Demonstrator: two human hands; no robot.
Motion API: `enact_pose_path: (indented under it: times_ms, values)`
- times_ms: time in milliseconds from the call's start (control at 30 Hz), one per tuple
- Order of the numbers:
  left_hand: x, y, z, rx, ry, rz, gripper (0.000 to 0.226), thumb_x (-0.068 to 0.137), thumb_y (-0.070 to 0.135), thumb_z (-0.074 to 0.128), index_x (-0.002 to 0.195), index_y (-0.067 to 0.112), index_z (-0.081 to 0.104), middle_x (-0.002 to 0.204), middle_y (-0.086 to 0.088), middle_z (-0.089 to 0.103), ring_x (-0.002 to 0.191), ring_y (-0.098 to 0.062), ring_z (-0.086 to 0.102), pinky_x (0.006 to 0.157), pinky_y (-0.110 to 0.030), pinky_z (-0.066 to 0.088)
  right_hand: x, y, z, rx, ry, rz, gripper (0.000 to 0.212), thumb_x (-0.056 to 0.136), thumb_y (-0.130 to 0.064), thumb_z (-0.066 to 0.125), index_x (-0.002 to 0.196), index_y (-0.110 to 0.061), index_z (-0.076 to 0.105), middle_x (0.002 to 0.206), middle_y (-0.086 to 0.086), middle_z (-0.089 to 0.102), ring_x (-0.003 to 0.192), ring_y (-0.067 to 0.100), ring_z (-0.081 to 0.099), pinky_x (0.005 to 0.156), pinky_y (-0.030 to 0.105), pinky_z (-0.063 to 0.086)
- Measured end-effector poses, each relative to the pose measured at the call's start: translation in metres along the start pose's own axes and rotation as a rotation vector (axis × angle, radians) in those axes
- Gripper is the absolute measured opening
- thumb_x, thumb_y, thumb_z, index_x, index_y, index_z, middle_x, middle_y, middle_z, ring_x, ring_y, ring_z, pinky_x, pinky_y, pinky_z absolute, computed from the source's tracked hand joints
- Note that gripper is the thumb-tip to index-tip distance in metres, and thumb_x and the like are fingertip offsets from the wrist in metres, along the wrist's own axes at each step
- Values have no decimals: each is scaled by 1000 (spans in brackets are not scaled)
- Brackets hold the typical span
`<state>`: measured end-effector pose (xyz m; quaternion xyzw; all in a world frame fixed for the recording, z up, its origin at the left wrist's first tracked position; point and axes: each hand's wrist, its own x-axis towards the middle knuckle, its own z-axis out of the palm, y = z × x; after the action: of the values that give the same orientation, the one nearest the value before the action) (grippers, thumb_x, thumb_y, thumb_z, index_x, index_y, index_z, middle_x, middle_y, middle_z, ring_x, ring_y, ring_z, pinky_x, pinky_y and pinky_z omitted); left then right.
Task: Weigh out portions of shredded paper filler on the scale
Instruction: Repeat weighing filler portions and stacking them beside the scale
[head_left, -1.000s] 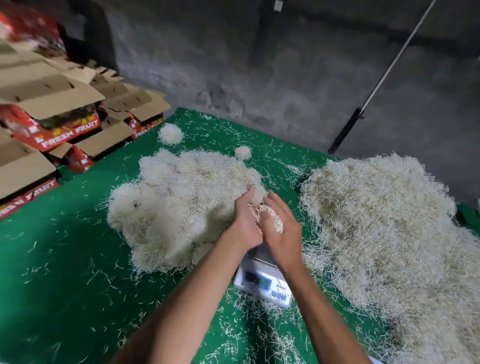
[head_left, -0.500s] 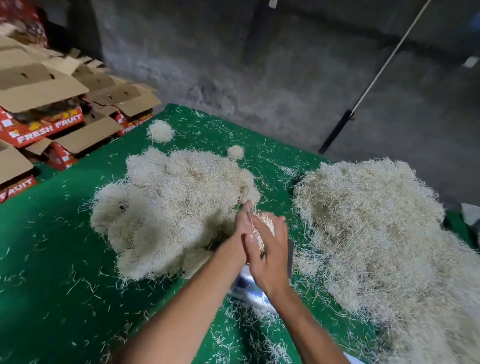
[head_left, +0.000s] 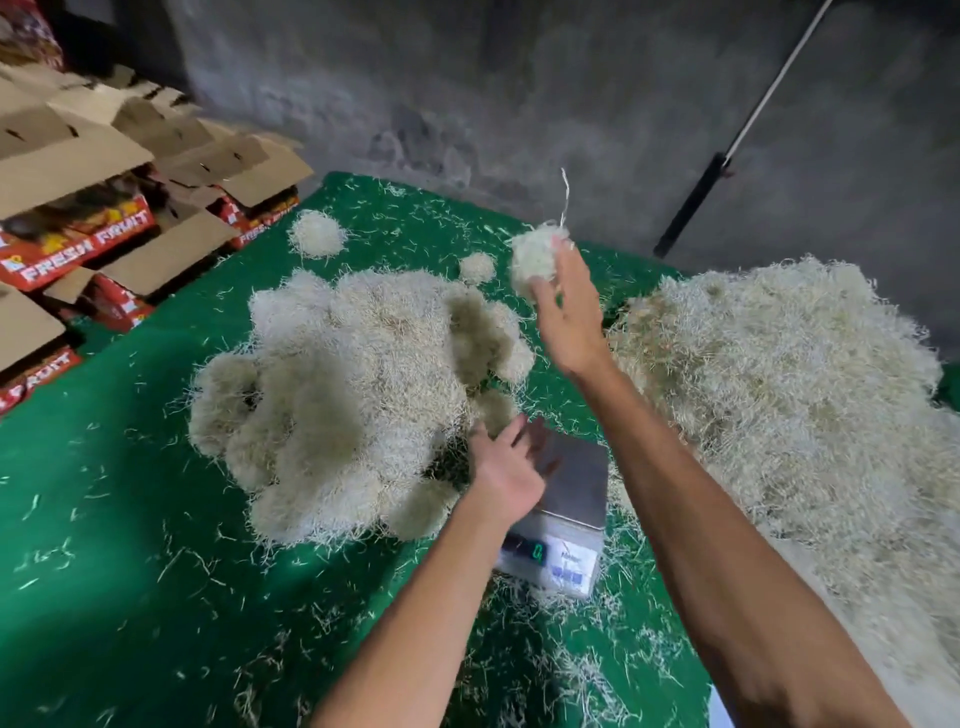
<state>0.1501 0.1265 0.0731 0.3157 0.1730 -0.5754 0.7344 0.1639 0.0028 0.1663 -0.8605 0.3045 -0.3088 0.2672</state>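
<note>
While the right hand (head_left: 563, 317) holds a balled portion (head_left: 532, 260) aloft at upper centre and the left hand (head_left: 506, 467) hovers slack-fingered over the bare scale (head_left: 571, 499), many weighed clumps (head_left: 353, 395) lie centre-left, much loose filler (head_left: 779, 395) remaining right.

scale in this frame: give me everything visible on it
The scale is a small, flat digital unit with a square, bare metallic platter on top and a pale front panel facing the camera. The panel shows a green digit that looks like 0, with blue markings beside it too small to read. It sits level on the green table cover between the two filler heaps. The left hand reaches over the platter's left edge; contact is unclear. Loose strands lie around its base.
</note>
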Motion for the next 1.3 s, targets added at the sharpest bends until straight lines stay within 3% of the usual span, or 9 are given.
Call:
enact_pose_path:
  times_ms: [100,233,333,500,700,867,1000,1133,1300]
  values:
    - [5,-4,-5,25,14,45,76,102,65,16,146,13,50,150,-11,51,130,-27,52,119,-52,27,-32,54,24,-187,-336,293,70,106,-54,38,162,-36,1,171,6,-2,156,29,11,122,64,13]
    - [20,-27,-12,168,25,84,75,102,67,18,140,13,55,146,-12,55,125,-24,52,116,-49,32,-102,125,25,-111,-471,533,52,107,-36,46,155,-18,37,150,15,52,138,34,49,112,38,38]
    - [34,-58,-8,278,48,-9,77,103,67,16,143,11,53,148,-13,52,136,-27,47,119,-50,28,-141,156,11,-14,-378,568,38,107,-24,45,144,-18,52,130,11,65,116,29,64,96,30,46]
    - [67,-118,15,394,12,-90,78,103,66,15,147,11,48,153,-11,48,146,-26,37,123,-51,20,-177,216,-27,135,-167,705,52,107,-37,49,155,-24,36,132,0,61,72,2,65,75,29,60]
    - [115,-178,44,810,-31,-70,67,104,63,23,154,22,37,162,-9,32,146,-29,35,120,-55,28,-206,312,-61,-278,-46,595,56,100,-38,60,150,-18,44,154,12,47,140,31,45,120,49,32]
    - [171,-226,50,1436,-55,284,53,104,41,51,153,40,33,162,3,31,141,-17,37,111,-38,30,-247,373,-66,-360,-114,676,69,103,-55,45,157,-14,32,166,16,23,154,31,19,125,57,17]
    - [208,-257,37,1672,1,286,53,102,43,52,153,40,35,164,3,27,149,-24,28,122,-54,25,-278,374,-41,-178,33,679,45,106,-35,49,142,-7,55,155,15,44,148,31,35,123,53,28]
    - [204,-299,20,1506,-285,214,41,102,41,55,142,38,51,155,9,41,138,-8,43,117,-42,38,-281,348,-47,324,253,759,22,102,-20,53,117,-31,63,114,-18,68,107,2,62,97,30,55]
    - [192,-301,-16,1698,-363,322,38,96,4,62,127,25,62,139,16,56,108,-1,60,96,-18,51,-276,381,-124,-113,421,583,24,105,-19,44,123,-14,59,117,-2,53,93,-1,55,76,14,47]
